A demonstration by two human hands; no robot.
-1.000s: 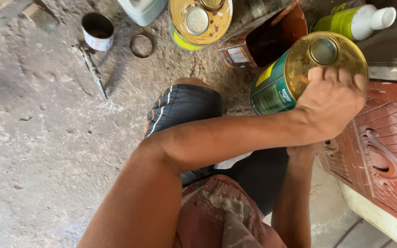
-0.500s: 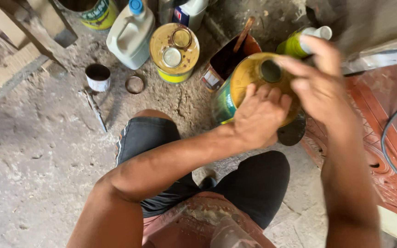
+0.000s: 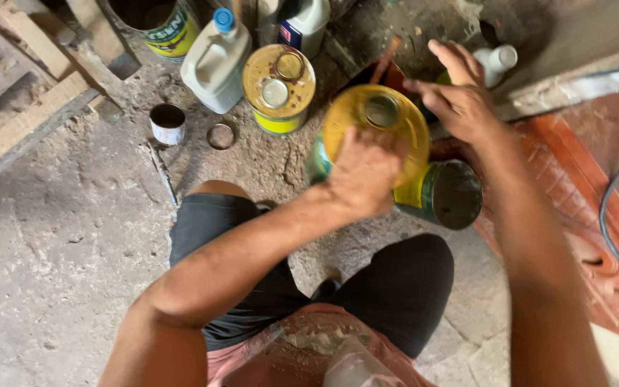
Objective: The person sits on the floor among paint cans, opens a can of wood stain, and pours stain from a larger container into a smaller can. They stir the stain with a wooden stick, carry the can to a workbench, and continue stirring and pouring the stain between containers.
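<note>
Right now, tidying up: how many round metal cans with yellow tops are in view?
2: the held can in the left hand; the standing can beside the white plastic jug with blue cap. Others may be hidden.

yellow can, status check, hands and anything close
Left hand gripping yellow can. Right hand open, off its far rim. Dark green can touching underneath.

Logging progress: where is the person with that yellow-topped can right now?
Done: the yellow-topped can is picked out from the other containers, and its round top opening shows no cap. In hand: the left hand grips its near rim, and the right hand hovers open at its far edge. Left: nothing looks poured; the dark open can sits right beside it, contents unclear.
</note>
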